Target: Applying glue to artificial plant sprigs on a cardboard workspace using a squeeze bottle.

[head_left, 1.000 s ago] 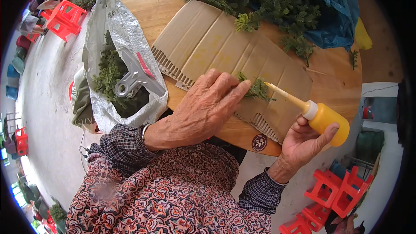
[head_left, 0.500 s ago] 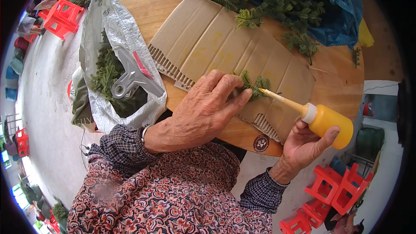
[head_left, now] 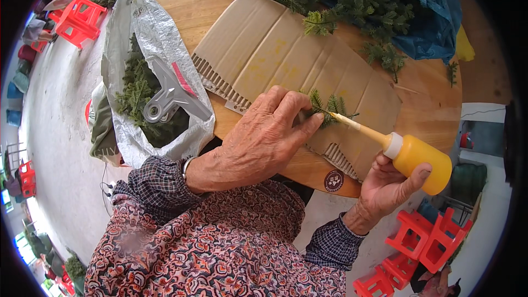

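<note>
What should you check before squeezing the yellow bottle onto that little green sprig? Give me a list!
1. Left hand pins the green sprig on the cardboard sheet: ok.
2. Right hand has a grip on the yellow glue bottle: ok.
3. Nozzle tip touches the sprig: ok.
4. Left fingertips away from the nozzle tip: not ok, very close.
5. Glue left in the bottle: cannot tell.
6. Cardboard under the sprig, covering the wooden table: ok.

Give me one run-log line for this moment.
left hand: pins green sprig on cardboard sheet | right hand: holds yellow squeeze bottle, nozzle at sprig | plastic bag of greenery at left
</note>
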`<state>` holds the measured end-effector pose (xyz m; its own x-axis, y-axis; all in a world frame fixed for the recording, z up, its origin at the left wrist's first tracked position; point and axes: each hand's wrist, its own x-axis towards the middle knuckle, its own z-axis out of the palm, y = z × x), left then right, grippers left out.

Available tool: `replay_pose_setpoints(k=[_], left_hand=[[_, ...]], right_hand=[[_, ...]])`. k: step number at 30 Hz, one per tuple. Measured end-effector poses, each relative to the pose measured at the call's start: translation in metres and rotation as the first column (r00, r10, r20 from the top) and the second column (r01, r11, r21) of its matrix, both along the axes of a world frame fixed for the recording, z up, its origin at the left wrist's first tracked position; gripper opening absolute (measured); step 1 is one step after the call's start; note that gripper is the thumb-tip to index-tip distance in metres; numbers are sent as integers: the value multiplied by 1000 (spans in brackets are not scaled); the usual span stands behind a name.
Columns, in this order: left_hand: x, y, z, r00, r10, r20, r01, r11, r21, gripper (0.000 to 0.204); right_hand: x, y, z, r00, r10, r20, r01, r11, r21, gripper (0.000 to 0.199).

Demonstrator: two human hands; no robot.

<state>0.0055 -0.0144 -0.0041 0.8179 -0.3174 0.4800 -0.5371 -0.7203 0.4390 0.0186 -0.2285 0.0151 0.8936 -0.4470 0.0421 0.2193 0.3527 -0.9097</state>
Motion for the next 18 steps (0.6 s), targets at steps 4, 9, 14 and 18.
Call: replay_pose_setpoints(k=[4, 9, 14, 18], left_hand=[[1, 0, -1, 1000, -1, 18, 1, 1000, 14, 31], [1, 0, -1, 999, -1, 39, 0, 1000, 20, 31], [2, 0, -1, 999, -7, 45, 6, 1000, 21, 31], [2, 1, -1, 999, -13, 46, 12, 1000, 21, 31]], right_hand=[[1, 0, -1, 1000, 6, 12, -6, 1000, -11, 57], [2, 4, -3, 999, 13, 34, -12, 1000, -25, 54], [2, 0, 0, 999, 35, 36, -34, 999, -39, 50], [2, -5, 1, 998, 54, 28, -53, 998, -44, 47]])
